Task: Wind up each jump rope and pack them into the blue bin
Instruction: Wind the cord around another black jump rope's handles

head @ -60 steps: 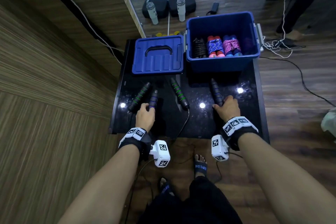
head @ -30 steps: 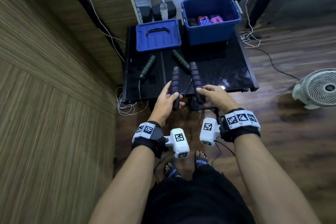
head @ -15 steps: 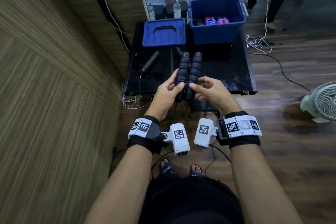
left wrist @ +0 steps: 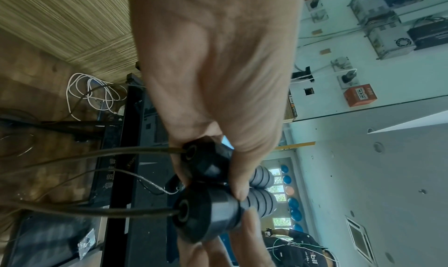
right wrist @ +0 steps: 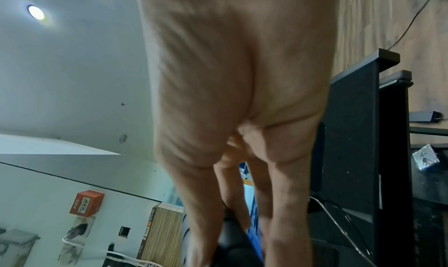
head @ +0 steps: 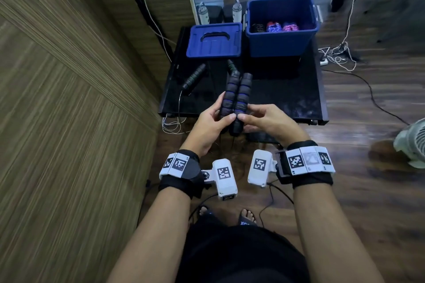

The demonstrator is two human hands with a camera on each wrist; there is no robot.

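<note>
Both hands (head: 208, 125) round far-pointing handles (head: 234, 96)

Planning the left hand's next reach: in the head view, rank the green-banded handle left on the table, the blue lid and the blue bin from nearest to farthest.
1. green-banded handle, left on the table
2. blue lid, behind it
3. blue bin, far right

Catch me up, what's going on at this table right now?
A person holds two black foam jump-rope handles with blue rings side by side above the black table, left hand and right hand each gripping near the cord end. Their cord hangs unwound. The open blue plastic bin already holds wound ropes; another rope's green-ringed black handle lies on the table.
</note>
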